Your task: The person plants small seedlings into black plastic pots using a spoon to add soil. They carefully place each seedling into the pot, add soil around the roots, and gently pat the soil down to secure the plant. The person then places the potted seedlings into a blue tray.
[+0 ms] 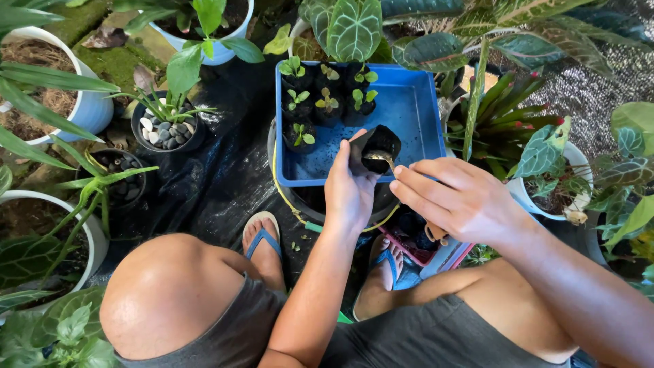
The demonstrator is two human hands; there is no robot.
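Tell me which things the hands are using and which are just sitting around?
In use: left hand holding small black bag; right hand with spoon; blue tray of seedling bags.

Just sitting: pebble pot, white pots, big leafy plants.

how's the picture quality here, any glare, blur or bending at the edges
Head view: soft, even daylight with no hard shadows; mild sheen on the black sheet and on the knee. The left hand, the black bag it holds, the right hand and the blue tray are sharp. Wide-lens bending curves the white pots and leaves at the edges.
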